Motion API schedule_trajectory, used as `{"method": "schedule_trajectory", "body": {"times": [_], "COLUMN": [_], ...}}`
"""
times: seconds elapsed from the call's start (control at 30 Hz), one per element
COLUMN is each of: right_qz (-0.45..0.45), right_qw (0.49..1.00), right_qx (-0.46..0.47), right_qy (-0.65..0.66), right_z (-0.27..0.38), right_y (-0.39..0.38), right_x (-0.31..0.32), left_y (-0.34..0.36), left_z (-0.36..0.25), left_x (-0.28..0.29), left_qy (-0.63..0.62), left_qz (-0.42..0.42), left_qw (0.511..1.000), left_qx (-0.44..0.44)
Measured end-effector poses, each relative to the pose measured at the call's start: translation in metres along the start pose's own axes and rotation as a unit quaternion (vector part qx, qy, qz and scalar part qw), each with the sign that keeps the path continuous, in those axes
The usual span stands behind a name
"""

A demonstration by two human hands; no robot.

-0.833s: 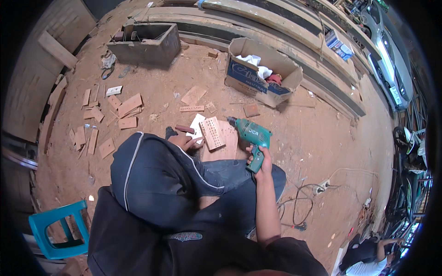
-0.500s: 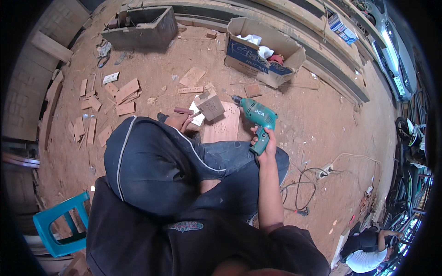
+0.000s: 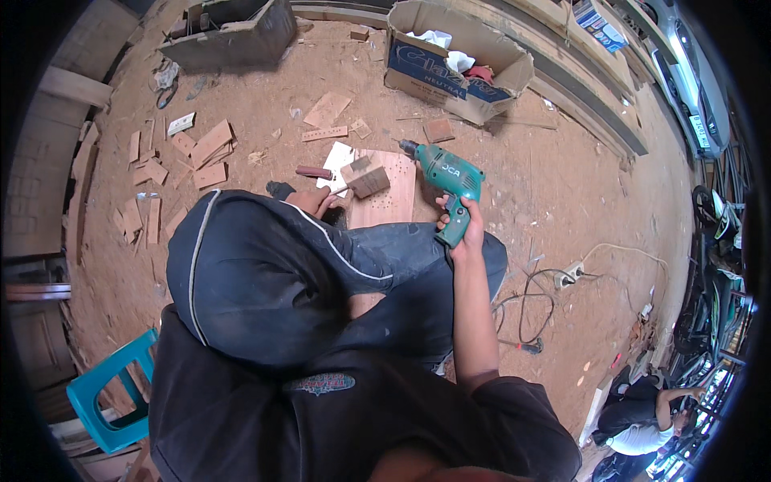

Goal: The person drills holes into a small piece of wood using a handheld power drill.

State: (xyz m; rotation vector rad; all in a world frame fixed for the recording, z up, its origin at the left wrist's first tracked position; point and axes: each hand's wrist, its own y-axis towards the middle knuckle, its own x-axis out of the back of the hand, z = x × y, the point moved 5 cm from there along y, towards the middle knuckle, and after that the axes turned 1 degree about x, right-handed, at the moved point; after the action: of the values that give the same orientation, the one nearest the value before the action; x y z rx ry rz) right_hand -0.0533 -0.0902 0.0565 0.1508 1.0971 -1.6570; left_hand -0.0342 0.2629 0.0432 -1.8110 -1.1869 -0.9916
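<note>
Because the green drill [image 3: 451, 170] looked heavy, my right fingers [image 3: 442, 218] wrapped its handle [image 3: 455, 225], the surest hold; whether my left fingers [image 3: 325, 203] gripped the wooden block [image 3: 365, 178], I couldn't tell.

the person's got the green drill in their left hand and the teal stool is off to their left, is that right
Not quite: in the head view, the green drill is in the person's right hand. The teal stool is indeed off to their left.
</note>
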Motion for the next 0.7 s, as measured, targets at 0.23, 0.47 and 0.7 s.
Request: {"method": "schedule_trajectory", "body": {"times": [0.23,0.47,0.7], "right_qz": [0.0,0.008,0.018], "right_qw": [1.0,1.0,0.999], "right_qx": [-0.011,-0.013,-0.028], "right_qy": [-0.006,-0.007,0.031], "right_z": [-0.001,0.001,0.014], "right_y": [0.001,0.001,-0.013], "right_x": [0.0,0.001,-0.001], "left_y": [0.003,0.019,0.019], "left_z": [0.009,0.017,-0.01], "left_x": [0.002,0.002,0.024], "left_qy": [-0.038,-0.177,-0.129], "left_qz": [-0.03,0.034,0.159], "left_qw": [0.997,0.979,0.977], "left_qx": [0.051,0.096,0.052]}}
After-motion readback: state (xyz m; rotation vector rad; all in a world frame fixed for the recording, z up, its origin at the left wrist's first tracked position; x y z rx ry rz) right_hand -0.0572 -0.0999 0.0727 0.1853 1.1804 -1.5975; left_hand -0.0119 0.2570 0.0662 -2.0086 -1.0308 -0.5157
